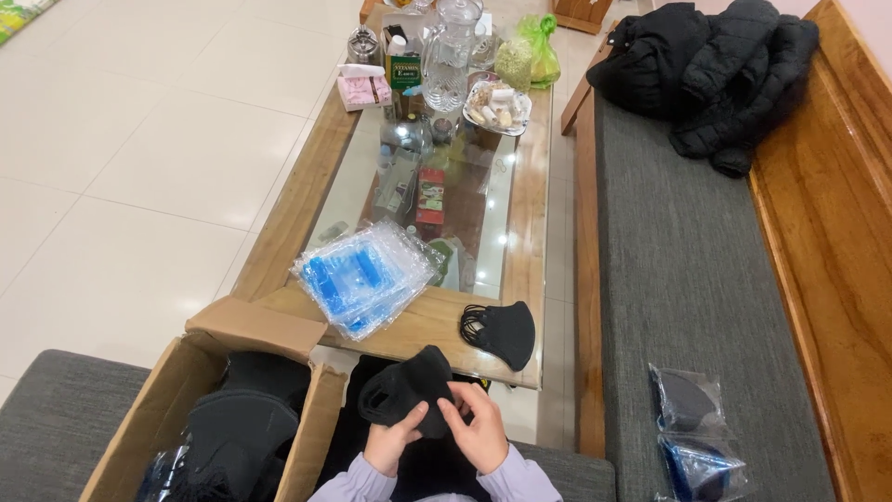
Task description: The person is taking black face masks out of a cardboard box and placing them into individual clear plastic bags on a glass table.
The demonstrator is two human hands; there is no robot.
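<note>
Ahead of your fingers runs the table [307, 200], wood-framed with a glass top, and to their right the grey bench [688, 270] with a black jacket [715, 74] heaped at its far end. Left of your fingers, just beside your left wrist, sits the open carton [200, 372], with more black masks [237, 428] piled inside.

Just beyond your fingertips, on the table's near edge, lies a stack of clear bags [367, 274] with blue printing, and to the right of it one flat black mask [502, 330], apart from the stack. Two filled bags [692, 432] rest on the bench, well to the right of your hand.

Your left hand [390, 446] and right hand [478, 428] are both closed on a small bundle of black masks [413, 386], held in front of you over your lap; the left fingers grip its lower left edge, the right fingers pinch its lower right.

My reading: you are squaring up or counting off a bundle, with bagging as the likely step after it. That would call for keeping the ear loops tucked so nothing snags, and for one hand to be free to take a bag from the stack.
</note>
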